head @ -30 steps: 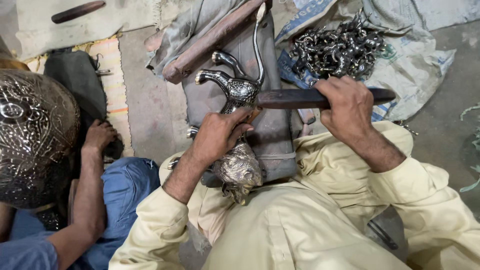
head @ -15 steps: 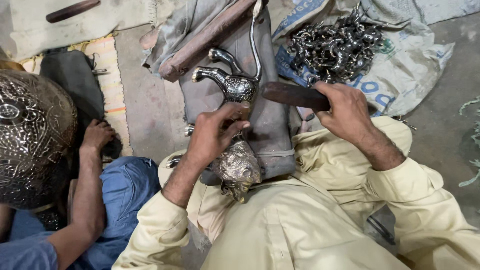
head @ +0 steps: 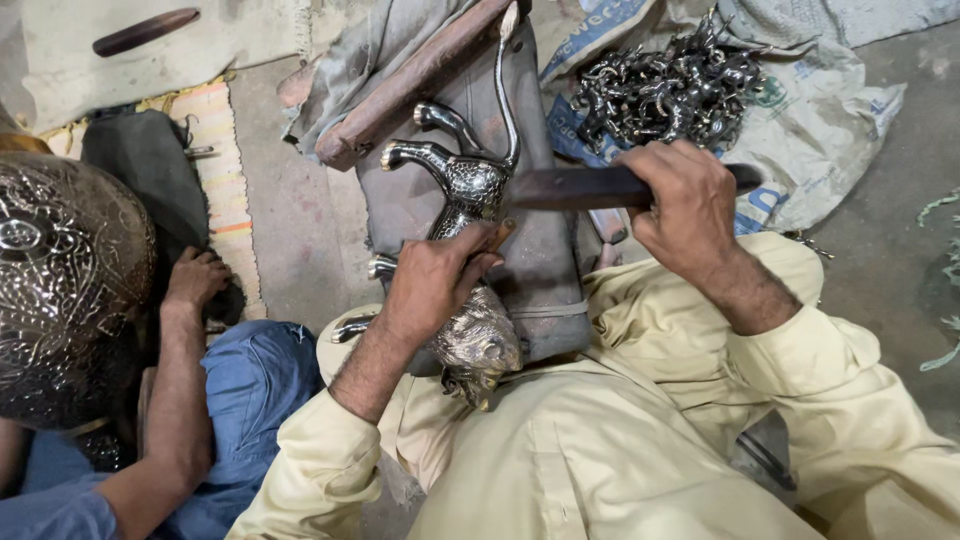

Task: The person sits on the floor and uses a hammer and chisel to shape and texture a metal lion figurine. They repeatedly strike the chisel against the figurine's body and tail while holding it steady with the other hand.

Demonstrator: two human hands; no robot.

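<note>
Soft, even light is falling from above; highlights are glinting on the metal animal figure (head: 468, 200) between the hands; edges are bending slightly.

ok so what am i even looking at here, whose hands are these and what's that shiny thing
This is one picture from a camera worn on a person's head, looking down at their own lap and hands; there is no machine. The person in the cream clothes steadies a shiny silver metal animal figure, lying on a grey padded block, with the left hand. The right hand has its grip closed round a dark flat bar-shaped tool whose tip meets the figure. Behind lies a pile of small dark metal pieces on a pale woven sack. At left, another person in blue rests a hand near a large embossed metal vessel.
</note>
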